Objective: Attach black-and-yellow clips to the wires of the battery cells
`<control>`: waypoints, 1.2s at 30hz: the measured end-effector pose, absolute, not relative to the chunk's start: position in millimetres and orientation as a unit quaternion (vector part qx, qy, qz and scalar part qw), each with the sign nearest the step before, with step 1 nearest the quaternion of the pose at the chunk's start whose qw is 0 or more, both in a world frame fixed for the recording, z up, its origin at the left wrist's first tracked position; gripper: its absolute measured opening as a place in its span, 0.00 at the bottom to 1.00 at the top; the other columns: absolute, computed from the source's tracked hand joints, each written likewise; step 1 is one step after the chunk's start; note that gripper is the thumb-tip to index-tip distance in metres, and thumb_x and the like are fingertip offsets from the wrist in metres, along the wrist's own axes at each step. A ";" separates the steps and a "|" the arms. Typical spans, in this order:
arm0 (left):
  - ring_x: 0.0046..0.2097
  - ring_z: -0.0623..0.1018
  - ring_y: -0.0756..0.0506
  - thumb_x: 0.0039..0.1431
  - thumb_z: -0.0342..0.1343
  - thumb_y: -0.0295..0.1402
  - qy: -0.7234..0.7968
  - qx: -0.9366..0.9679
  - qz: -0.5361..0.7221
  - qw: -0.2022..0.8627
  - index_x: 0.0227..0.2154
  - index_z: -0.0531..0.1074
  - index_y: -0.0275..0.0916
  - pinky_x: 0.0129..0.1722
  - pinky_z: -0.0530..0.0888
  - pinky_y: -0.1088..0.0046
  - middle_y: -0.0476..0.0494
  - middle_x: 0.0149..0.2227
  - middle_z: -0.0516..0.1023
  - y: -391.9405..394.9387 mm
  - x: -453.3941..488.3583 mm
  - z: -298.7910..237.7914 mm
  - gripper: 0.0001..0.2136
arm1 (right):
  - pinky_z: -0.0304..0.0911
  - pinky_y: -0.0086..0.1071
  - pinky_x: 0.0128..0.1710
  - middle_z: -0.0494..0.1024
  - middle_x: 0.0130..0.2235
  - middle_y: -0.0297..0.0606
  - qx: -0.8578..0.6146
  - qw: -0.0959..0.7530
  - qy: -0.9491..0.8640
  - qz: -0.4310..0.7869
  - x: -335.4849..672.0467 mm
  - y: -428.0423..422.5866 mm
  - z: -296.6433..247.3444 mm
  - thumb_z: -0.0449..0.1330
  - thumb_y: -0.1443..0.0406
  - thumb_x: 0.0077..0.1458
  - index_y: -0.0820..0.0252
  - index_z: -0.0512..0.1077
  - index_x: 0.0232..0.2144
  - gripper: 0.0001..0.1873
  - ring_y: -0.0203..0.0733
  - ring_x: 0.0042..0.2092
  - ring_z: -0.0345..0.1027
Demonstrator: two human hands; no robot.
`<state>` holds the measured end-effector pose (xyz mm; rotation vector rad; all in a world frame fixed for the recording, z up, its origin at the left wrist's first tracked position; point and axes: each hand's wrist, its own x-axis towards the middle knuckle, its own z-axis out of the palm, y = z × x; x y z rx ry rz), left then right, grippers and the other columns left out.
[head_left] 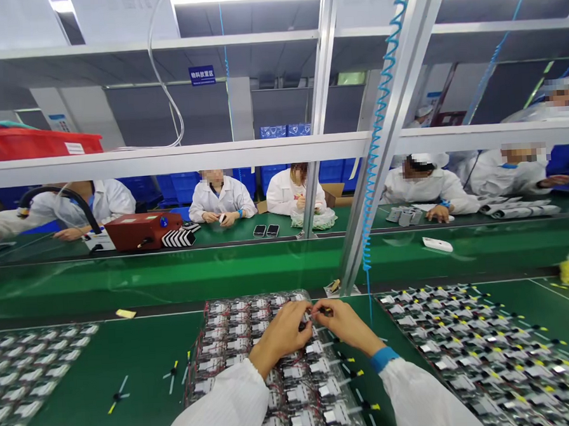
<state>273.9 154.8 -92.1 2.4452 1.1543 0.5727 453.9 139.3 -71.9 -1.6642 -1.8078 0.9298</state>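
Left hand (285,330) and right hand (342,321) met over the tray (302,295), fingers apparently pinching a small dark part (324,311); close fitting seemed underway, next move calling for steady alignment.

factory assembly hall; white-coated workers (223,198); green conveyor belt (249,269); rows of wired units (299,391)

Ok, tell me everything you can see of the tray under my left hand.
The tray looks like clear, shiny plastic. Rows of small pale parts with reddish wiring fill it. It lies flat on the green work surface, its near end cut off by the picture. Your left hand and sleeve cover part; whether they or your right hand touch it is unclear.
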 end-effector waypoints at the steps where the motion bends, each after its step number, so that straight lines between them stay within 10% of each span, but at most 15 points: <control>1: 0.58 0.67 0.47 0.62 0.46 0.33 0.410 0.867 0.208 0.193 0.53 0.66 0.39 0.64 0.64 0.66 0.45 0.56 0.69 155.7 273.4 -93.1 0.18 | 0.47 0.08 0.38 0.72 0.42 0.32 -0.612 0.254 -0.666 0.343 453.8 138.7 -71.4 0.53 0.59 0.56 0.65 0.75 0.43 0.19 0.13 0.37 0.57; 36: 0.52 0.72 0.51 0.62 0.51 0.37 0.411 0.839 0.253 0.251 0.49 0.68 0.40 0.53 0.66 0.78 0.47 0.50 0.73 159.3 271.0 -91.7 0.14 | 0.42 0.07 0.33 0.72 0.38 0.32 -0.620 0.231 -0.685 0.305 452.3 142.1 -77.3 0.54 0.60 0.57 0.64 0.76 0.42 0.17 0.12 0.32 0.53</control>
